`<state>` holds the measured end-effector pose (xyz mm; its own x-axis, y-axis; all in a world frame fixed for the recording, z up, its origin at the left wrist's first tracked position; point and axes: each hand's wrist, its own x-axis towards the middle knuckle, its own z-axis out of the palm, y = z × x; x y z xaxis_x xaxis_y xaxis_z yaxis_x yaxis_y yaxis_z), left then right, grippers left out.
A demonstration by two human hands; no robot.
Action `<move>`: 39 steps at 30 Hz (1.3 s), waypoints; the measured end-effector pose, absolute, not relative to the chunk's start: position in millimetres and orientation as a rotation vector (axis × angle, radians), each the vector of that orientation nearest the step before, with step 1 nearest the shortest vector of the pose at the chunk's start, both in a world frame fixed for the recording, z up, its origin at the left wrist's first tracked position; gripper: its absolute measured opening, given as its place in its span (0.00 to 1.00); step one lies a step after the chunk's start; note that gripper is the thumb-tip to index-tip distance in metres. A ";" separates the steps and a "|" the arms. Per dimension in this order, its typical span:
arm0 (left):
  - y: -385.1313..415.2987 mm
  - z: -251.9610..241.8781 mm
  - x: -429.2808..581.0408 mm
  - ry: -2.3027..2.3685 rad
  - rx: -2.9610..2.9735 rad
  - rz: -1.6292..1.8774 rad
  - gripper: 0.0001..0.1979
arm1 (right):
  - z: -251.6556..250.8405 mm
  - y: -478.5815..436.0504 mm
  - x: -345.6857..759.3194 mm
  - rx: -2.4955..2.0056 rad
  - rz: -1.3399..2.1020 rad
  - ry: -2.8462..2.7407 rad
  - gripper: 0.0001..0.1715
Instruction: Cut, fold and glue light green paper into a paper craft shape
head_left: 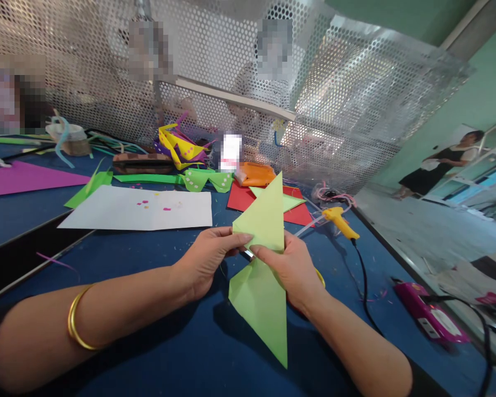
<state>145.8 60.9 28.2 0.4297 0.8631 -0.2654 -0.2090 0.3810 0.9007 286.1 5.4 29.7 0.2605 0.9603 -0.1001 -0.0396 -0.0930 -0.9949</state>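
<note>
A light green folded paper [262, 220] is held upright between my two hands above the blue table. Its upper part rises to a point, and a lower part spreads down to another point. My left hand [213, 253] pinches its left edge near the middle, thumb on the front. From the right, my right hand [291, 270] grips the same paper, its thumb pressed on the front close to the left thumb. The fingers behind the sheet are hidden. Part of a yellow ring-shaped thing [321, 277] shows behind my right hand; what it is I cannot tell.
A yellow glue gun [341, 221] with a black cord lies right, near a magenta power strip [432, 314]. White paper [182, 212] with small coloured bits, green paper glasses [206, 180] and red paper [237, 197] lie farther back. Perforated metal sheeting [231, 66] stands behind the table [149, 331].
</note>
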 end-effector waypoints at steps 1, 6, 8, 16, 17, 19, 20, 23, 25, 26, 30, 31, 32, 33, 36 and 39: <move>61.0 27.8 145.7 0.859 0.923 0.800 0.11 | 29.4 5.4 286.0 -1.373 1.090 -0.943 0.18; 61.0 27.5 145.2 0.850 0.905 0.793 0.11 | 28.6 5.2 286.9 -1.369 1.093 -0.934 0.17; 60.7 28.1 145.0 0.839 0.904 0.793 0.11 | 28.7 5.1 287.2 -1.368 1.083 -0.937 0.17; 59.5 28.3 145.1 0.813 0.930 0.816 0.12 | 28.0 5.9 286.9 -1.368 1.095 -0.940 0.18; 59.7 28.1 145.1 0.820 0.935 0.820 0.12 | 27.9 5.9 287.0 -1.381 1.093 -0.948 0.18; 60.1 27.7 145.1 0.835 0.940 0.827 0.11 | 27.6 5.7 287.2 -1.410 1.087 -0.958 0.18; 60.3 27.7 145.1 0.838 0.939 0.832 0.12 | 27.4 5.6 287.2 -1.421 1.087 -0.959 0.17; 60.5 28.3 145.4 0.826 0.925 0.830 0.12 | 26.9 5.2 287.3 -1.425 1.095 -0.944 0.16; 60.4 29.1 145.8 0.818 0.917 0.829 0.13 | 26.5 5.1 287.3 -1.417 1.103 -0.938 0.17; 60.4 29.4 146.0 0.819 0.915 0.827 0.13 | 26.4 5.2 287.4 -1.413 1.107 -0.936 0.17; 60.7 29.2 145.7 0.824 0.943 0.830 0.13 | 26.4 6.0 287.7 -1.391 1.135 -0.919 0.17; 60.7 29.0 145.5 0.828 0.951 0.834 0.13 | 26.5 6.1 287.7 -1.387 1.136 -0.915 0.17; 60.8 28.7 145.3 0.833 0.955 0.837 0.12 | 26.7 6.2 287.8 -1.384 1.135 -0.913 0.17; 60.7 28.6 145.3 0.838 0.954 0.840 0.13 | 26.8 6.1 287.8 -1.384 1.134 -0.914 0.17; 60.5 28.6 145.9 0.839 0.936 0.842 0.13 | 26.9 5.7 287.8 -1.400 1.131 -0.915 0.16; 61.0 28.9 147.0 0.840 0.922 0.845 0.14 | 26.7 5.3 287.7 -1.416 1.134 -0.910 0.16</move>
